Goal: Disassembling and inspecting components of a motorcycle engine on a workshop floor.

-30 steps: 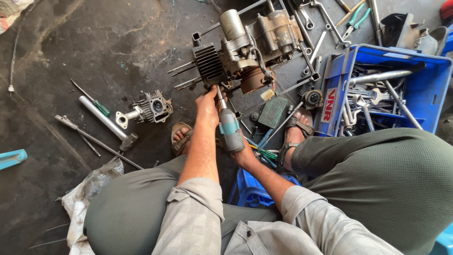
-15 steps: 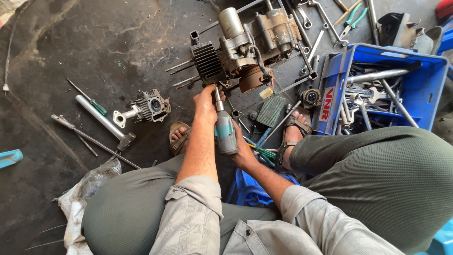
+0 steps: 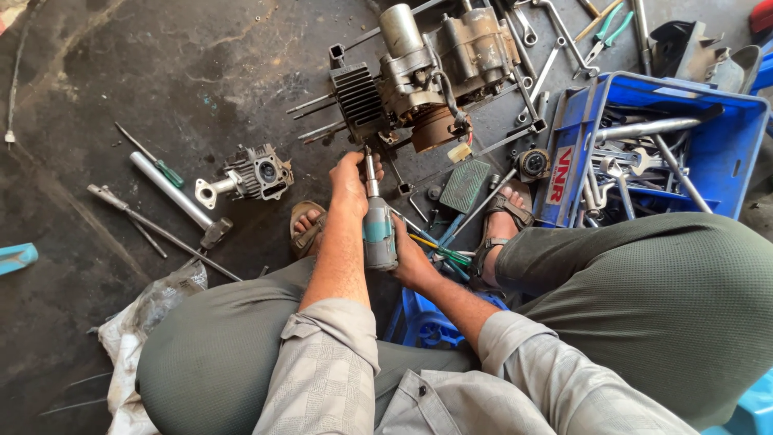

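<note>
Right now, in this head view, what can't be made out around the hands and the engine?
- Tip of the power driver: where its shaft meets the engine is too small and shadowed to tell.
- Right hand: its fingers are hidden behind the driver's body.
- Left hand: the palm faces away, so its grip on the shaft is unclear.
- Engine top: cut off by the upper edge.
- Blue crate: its tools overlap and hide one another.

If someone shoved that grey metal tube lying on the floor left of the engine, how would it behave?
The grey tube looks rigid and round, so it would probably roll rather than slide, though the fitting at its lower end may stop it. Being metal, it is likely heavy for its size. The dark, oily-looking floor could let it skid.
</note>
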